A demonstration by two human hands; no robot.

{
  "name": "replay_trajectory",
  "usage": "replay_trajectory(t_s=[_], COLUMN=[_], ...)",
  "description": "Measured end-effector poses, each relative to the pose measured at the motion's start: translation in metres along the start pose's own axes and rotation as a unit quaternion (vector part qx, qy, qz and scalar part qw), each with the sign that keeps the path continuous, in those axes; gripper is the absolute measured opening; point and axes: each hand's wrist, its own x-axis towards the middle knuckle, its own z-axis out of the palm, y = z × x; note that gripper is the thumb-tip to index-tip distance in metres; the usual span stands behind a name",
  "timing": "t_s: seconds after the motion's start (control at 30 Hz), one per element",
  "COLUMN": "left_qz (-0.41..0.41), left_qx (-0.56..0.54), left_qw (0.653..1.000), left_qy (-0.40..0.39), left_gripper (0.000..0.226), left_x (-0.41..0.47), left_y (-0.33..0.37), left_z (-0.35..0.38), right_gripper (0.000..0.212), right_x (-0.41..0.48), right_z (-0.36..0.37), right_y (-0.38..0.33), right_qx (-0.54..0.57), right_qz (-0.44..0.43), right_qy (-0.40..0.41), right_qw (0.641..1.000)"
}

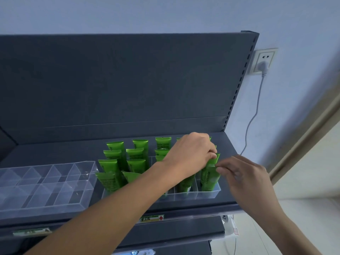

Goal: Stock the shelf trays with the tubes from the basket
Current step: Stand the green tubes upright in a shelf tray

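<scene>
Left hand (191,155) pinching the crimped top and right hand's (244,175) fingers (219,169) nipping the edge, a person seats a green tube (209,178) in the clear tray's (207,195) front-right compartment on the shelf (229,190), where a straight, upright push should spare the neighbouring tubes (184,183).

My tubes (136,157) are bright green with darker green lettering, in a clear, colourless tray (207,195). Left of that tray, a second tray (46,183) is the same see-through plastic. Under it the shelf (73,150) is dark slate grey. Right of it, a white socket (262,60) and a pale cable (257,100) show on a bluish wall (165,13). Below it, a green label (150,218) bears a red arrow.
</scene>
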Motion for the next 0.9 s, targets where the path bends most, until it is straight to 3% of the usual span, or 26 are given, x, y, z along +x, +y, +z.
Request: replay_trajectory(t_s=[0.37, 0.53, 0.67, 0.9], left_qz=[0.009, -0.017, -0.045, -0.091], left_qx=[0.016, 0.024, 0.060, 0.137], left_qw=[0.998, 0.993, 0.989, 0.977], left_qy=[0.055, 0.116, 0.127, 0.137], left_gripper=[0.024, 0.023, 0.027, 0.034], left_x=[-0.016, -0.056, -0.110, -0.241], left_y=[0.001, -0.014, -0.046, -0.120], left_z=[-0.010, -0.051, -0.091, -0.174], right_gripper=[0.019, 0.014, 0.015, 0.025], right_x=[0.002, 0.017, 0.026, 0.022], right_z=[-0.013, -0.008, 0.016, 0.086], right_y=[-0.019, -0.053, -0.104, -0.251], right_qx=[-0.002, -0.056, -0.088, -0.089], right_qz=[0.064, 0.027, -0.043, -0.092], right_qy=[-0.010, 0.005, -0.014, -0.064], right_qw=[0.998, 0.998, 0.995, 0.990])
